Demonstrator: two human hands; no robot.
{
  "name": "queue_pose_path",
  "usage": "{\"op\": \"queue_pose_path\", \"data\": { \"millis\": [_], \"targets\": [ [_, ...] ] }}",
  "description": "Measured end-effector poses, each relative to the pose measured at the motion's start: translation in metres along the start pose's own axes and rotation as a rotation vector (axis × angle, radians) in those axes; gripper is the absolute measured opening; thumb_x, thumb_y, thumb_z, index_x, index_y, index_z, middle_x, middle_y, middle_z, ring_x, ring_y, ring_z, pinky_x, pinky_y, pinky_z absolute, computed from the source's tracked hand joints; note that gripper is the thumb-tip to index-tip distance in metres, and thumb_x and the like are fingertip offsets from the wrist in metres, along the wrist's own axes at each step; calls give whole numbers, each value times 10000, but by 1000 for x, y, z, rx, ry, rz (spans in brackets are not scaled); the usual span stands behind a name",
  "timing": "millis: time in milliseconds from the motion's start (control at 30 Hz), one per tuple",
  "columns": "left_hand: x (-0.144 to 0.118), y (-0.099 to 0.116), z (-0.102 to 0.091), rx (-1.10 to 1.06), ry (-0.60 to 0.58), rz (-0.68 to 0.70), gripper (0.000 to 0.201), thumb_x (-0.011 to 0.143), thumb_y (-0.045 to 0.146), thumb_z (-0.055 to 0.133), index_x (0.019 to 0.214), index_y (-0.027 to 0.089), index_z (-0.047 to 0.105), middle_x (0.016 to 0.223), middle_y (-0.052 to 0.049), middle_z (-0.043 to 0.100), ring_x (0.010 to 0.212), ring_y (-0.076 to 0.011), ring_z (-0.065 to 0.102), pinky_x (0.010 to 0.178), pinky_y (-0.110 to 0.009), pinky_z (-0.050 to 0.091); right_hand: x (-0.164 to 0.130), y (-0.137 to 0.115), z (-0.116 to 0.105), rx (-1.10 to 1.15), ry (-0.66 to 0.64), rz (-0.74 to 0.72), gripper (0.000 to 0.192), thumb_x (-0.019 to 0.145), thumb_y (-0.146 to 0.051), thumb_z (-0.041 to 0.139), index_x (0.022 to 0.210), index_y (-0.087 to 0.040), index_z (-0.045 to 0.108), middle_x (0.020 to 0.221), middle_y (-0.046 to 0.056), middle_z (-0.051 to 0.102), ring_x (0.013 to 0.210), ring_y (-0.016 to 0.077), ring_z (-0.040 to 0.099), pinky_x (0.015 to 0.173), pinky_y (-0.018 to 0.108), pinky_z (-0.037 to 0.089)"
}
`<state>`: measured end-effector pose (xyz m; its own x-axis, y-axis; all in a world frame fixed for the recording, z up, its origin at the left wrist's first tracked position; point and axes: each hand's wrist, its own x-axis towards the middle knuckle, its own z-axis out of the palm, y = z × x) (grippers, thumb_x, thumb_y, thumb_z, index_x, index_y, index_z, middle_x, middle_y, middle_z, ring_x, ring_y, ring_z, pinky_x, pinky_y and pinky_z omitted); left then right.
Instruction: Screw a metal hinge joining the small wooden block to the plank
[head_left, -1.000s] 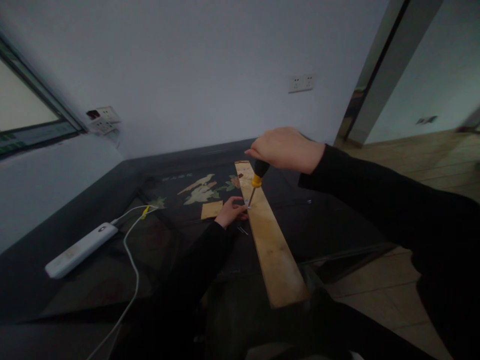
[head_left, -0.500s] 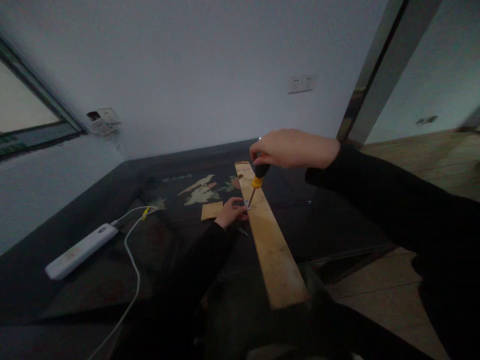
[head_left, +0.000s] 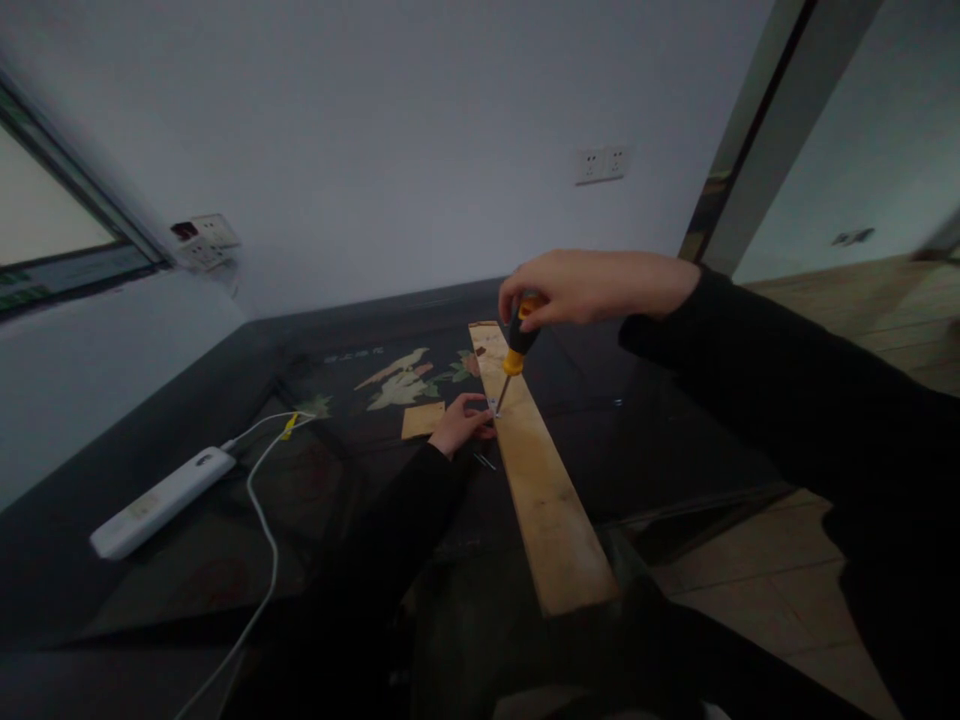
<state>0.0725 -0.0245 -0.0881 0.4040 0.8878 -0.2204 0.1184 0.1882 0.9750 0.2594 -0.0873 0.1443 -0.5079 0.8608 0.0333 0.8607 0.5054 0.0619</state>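
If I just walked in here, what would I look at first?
Most likely the right hand in the middle, gripping a yellow-and-black screwdriver whose tip points down at a long wooden plank on the dark table. The left hand rests at the plank's edge, right beside the tip. Off to the left lies a white power strip with its cable.
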Motion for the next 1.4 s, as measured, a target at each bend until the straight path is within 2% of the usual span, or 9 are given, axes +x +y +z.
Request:
{"op": "queue_pose_path", "data": {
  "millis": [100, 267, 400, 567, 700, 833, 1000, 1167, 1400],
  "targets": [
    [-1, 2, 1, -5, -6, -4, 320, 808, 134, 667, 1066, 131, 478, 701, -8, 651, 517, -97, 641, 562, -226, 550, -2, -11, 6, -103, 80, 141, 323, 882, -348, 476, 1081, -185, 671, 970, 90, 681, 816, 181, 584, 672, 292, 332],
    [-3, 4, 4, -26, -1, 10, 318, 805, 142, 673, 1057, 126, 480, 722, -26, 661, 523, -104, 648, 550, -219, 544, 1, -18, 21, -234, 234, 363, 540, 950, -463, 275, 1023, -116, 682, 933, 171, 676, 813, 222, 594, 640, 303, 322],
    [-3, 3, 3, -12, 15, -6, 300, 827, 118, 639, 1079, 125, 475, 742, -26, 658, 520, -98, 642, 546, -219, 542, 5, 0, 19, -68, 163, 214, 453, 865, -521, 463, 1039, -163, 678, 932, 111, 682, 793, 190, 581, 643, 290, 331],
    [-1, 2, 2, 7, 17, -2, 296, 841, 114, 617, 1098, 123, 470, 734, -20, 649, 520, -98, 637, 556, -229, 541, 3, 7, 5, 56, 54, 2, 331, 821, -326, 553, 1094, -178, 667, 992, 66, 679, 827, 160, 574, 694, 282, 354],
    [-2, 3, 2, 14, 16, -5, 312, 827, 106, 635, 1089, 123, 465, 698, -8, 639, 505, -97, 631, 550, -226, 536, 3, -9, 11, -69, 137, 167, 348, 869, -371, 491, 1084, -169, 677, 957, 96, 685, 827, 181, 583, 676, 293, 334],
    [-3, 4, 3, 1, 0, 6, 267, 846, 88, 601, 1072, 123, 463, 705, -15, 647, 520, -98, 642, 550, -214, 534, 8, -23, 23, -197, 275, 341, 527, 928, -491, 332, 1029, -122, 694, 926, 162, 681, 836, 227, 593, 667, 307, 328],
    [-4, 3, 3, -3, 7, 12, 302, 824, 123, 645, 1071, 127, 473, 717, -19, 654, 517, -99, 643, 556, -222, 541, 11, -12, 20, -92, 241, 254, 539, 851, -592, 442, 1050, -152, 682, 941, 132, 677, 818, 211, 584, 644, 295, 321],
    [-2, 3, 1, -8, 15, -3, 350, 797, 150, 685, 1076, 126, 476, 714, -14, 652, 516, -100, 643, 564, -231, 549, 4, -4, 4, 26, 85, 33, 360, 815, -387, 567, 1086, -176, 676, 961, 71, 679, 808, 160, 575, 665, 278, 333],
    [-3, 4, 2, 10, 13, -2, 303, 832, 97, 628, 1086, 124, 467, 704, 0, 643, 518, -95, 646, 555, -216, 549, 8, -24, 18, -199, 231, 274, 469, 918, -465, 377, 1057, -142, 688, 944, 148, 686, 838, 231, 601, 649, 306, 334]
  ]
}}
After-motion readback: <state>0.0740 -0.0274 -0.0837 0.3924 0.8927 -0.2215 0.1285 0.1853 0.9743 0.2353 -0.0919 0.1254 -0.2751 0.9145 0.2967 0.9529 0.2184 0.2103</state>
